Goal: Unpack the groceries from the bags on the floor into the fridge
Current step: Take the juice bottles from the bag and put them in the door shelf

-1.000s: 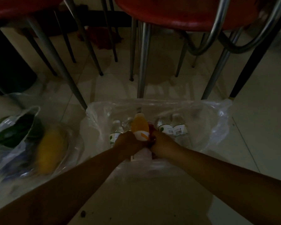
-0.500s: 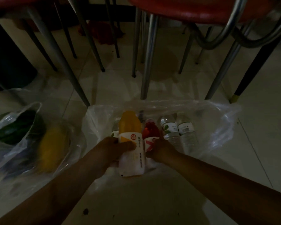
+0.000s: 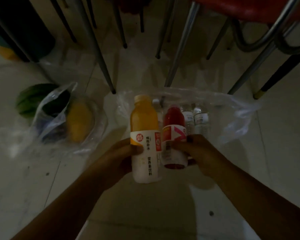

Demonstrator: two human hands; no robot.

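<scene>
Dim light, head view. Step in hand, by judgement: lifting drinks out of the clear plastic bag [image 3: 232, 111] on the tiled floor [image 3: 275, 153].

Left hand [image 3: 118, 156] wrapped around the lower label of the orange drink bottle [image 3: 145, 135], thumb across the front. Right hand [image 3: 197, 151] clasped on the red drink bottle [image 3: 174, 135], at 3 o'clock of the orange one, sides touching or nearly so. Both upright, caps pointing to 12 o'clock, bases apparently clear of the bag.

Left in the bag at 12 to 1 o'clock of the hands: small water bottles [image 3: 196, 118], number hard to fix; one white cap shows behind the orange bottle.

Second bag [image 3: 47, 118] at 9 o'clock: yellow fruit, possibly a mango [image 3: 78, 122], beside a dark green striped item, perhaps a melon [image 3: 31, 99]. Blurred, not certain.

Chair legs [image 3: 100, 54] and a red seat [image 3: 249, 9] at 12 o'clock, cut off by the frame.

Fridge not in view. Next move calls for rising and turning with both bottles kept upright and grips firm; labels look smooth, slip possible.
</scene>
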